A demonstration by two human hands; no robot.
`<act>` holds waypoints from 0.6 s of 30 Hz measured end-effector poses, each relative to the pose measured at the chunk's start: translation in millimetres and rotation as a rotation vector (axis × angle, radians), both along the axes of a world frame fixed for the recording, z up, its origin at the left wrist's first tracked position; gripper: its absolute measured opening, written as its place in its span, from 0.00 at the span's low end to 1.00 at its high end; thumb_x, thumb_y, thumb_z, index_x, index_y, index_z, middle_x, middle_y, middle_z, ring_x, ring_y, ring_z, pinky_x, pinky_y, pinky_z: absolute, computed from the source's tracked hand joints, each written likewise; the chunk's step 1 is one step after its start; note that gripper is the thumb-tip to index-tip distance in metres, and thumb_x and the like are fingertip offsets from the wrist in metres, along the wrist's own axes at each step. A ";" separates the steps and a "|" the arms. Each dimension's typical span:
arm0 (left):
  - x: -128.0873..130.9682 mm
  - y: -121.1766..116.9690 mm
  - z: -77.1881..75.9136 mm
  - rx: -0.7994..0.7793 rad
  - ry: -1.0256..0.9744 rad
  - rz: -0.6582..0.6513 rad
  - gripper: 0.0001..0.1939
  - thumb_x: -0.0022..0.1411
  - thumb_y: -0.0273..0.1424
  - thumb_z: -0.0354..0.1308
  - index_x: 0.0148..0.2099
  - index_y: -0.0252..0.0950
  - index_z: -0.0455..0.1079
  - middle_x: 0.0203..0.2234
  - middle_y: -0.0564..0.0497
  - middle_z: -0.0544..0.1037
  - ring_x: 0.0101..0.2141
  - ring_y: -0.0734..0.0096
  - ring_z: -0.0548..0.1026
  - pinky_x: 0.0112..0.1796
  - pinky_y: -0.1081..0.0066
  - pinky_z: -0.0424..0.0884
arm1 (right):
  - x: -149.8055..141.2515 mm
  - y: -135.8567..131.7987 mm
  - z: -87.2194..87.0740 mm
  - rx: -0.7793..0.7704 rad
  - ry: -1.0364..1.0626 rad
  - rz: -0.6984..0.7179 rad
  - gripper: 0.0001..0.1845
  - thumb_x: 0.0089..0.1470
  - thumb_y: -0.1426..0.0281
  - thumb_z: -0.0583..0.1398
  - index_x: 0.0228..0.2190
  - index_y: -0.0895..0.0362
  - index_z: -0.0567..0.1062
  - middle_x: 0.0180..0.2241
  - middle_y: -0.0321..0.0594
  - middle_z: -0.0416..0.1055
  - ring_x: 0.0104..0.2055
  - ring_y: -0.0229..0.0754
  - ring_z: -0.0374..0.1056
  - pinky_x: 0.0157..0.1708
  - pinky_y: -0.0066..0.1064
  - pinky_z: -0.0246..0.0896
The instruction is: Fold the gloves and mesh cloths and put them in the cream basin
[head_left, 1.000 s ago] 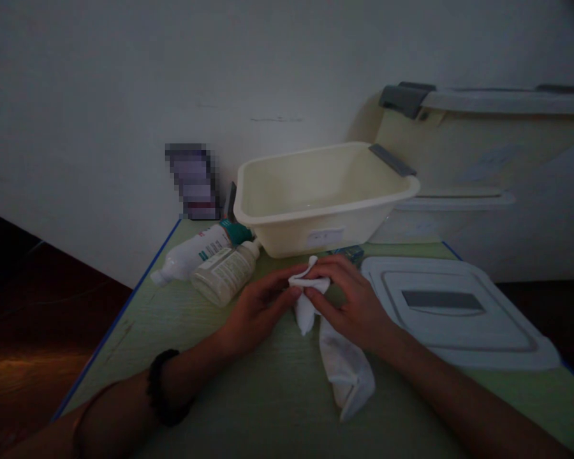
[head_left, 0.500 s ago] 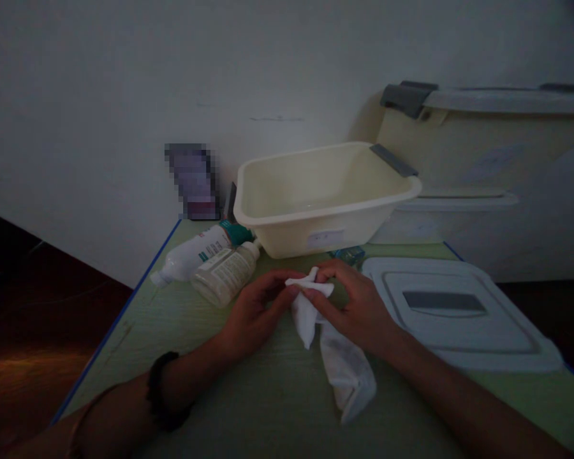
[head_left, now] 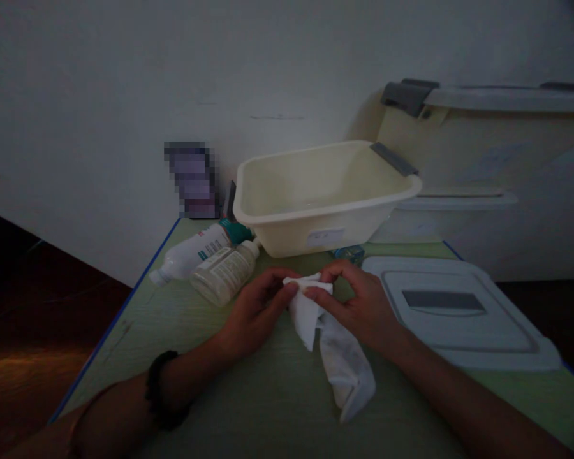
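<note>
A white sock lies on the green table, its open end lifted toward me. My left hand pinches the left side of that end with thumb and fingers closed. My right hand pinches the right side of the same end, fingers curled over the cloth. Both hands meet just in front of a cream plastic tub. The rest of the sock trails down and to the right on the table.
Two bottles lie on their sides left of the tub: a white one and a clear one. A grey-white lid lies flat at the right. Behind it stands a large storage bin. The table's left edge drops to dark floor.
The sock's upper tip has been folded down flat between my fingers. Both hands stay in nearly the same place, with only small finger movements.
</note>
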State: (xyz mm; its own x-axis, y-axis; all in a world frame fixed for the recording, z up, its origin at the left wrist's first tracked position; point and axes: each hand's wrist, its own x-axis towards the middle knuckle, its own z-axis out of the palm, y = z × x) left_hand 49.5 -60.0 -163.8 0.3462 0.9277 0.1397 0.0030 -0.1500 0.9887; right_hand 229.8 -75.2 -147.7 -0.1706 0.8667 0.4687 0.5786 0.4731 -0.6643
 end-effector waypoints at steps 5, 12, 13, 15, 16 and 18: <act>0.0 -1.0 -1.0 0.036 -0.022 -0.012 0.07 0.63 0.33 0.53 0.40 0.36 0.68 0.30 0.52 0.75 0.31 0.74 0.72 0.30 0.76 0.67 | -0.9 -0.5 -0.8 -0.131 0.077 0.069 0.18 0.48 0.64 0.64 0.39 0.54 0.65 0.26 0.32 0.68 0.27 0.36 0.67 0.26 0.26 0.63; 1.0 -2.4 1.6 -0.028 -0.104 -0.047 0.08 0.61 0.34 0.56 0.40 0.36 0.63 0.26 0.55 0.71 0.25 0.78 0.68 0.23 0.80 0.63 | -1.3 -0.7 0.8 -0.069 -0.004 0.236 0.06 0.54 0.67 0.59 0.33 0.56 0.69 0.28 0.35 0.70 0.29 0.34 0.66 0.30 0.26 0.62; 1.0 -2.2 1.8 -0.038 -0.108 -0.050 0.08 0.60 0.34 0.56 0.40 0.36 0.63 0.26 0.55 0.71 0.25 0.78 0.68 0.23 0.80 0.63 | -1.2 -0.8 0.7 -0.053 -0.006 0.240 0.06 0.54 0.67 0.60 0.33 0.56 0.69 0.28 0.35 0.70 0.29 0.34 0.66 0.31 0.26 0.62; 1.1 -1.8 2.2 -0.056 -0.102 -0.052 0.08 0.60 0.34 0.56 0.38 0.35 0.63 0.26 0.55 0.70 0.25 0.78 0.68 0.23 0.79 0.62 | -0.9 -1.2 0.4 -0.051 -0.012 0.238 0.06 0.54 0.68 0.60 0.34 0.57 0.69 0.29 0.36 0.70 0.30 0.34 0.65 0.31 0.26 0.61; 1.1 -1.6 2.2 -0.064 -0.093 -0.055 0.08 0.60 0.34 0.56 0.38 0.35 0.63 0.25 0.55 0.70 0.25 0.78 0.68 0.24 0.79 0.62 | -0.8 -1.5 0.6 -0.064 -0.015 0.237 0.06 0.54 0.68 0.60 0.34 0.58 0.69 0.29 0.36 0.70 0.30 0.34 0.66 0.31 0.26 0.61; 1.0 -1.4 2.2 -0.070 -0.078 -0.070 0.08 0.59 0.34 0.57 0.37 0.35 0.63 0.26 0.54 0.71 0.25 0.78 0.68 0.24 0.78 0.63 | -1.1 -2.4 1.5 -0.099 -0.023 0.242 0.07 0.54 0.68 0.59 0.35 0.58 0.69 0.29 0.36 0.70 0.31 0.34 0.66 0.31 0.26 0.61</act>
State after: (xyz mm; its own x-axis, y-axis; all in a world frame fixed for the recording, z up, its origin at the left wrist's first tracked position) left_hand 50.5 -61.4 -161.5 0.4013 0.9100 0.1040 -0.0820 -0.0774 0.9936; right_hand 228.7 -77.6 -146.2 -0.3884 0.8407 0.3773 0.4717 0.5332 -0.7023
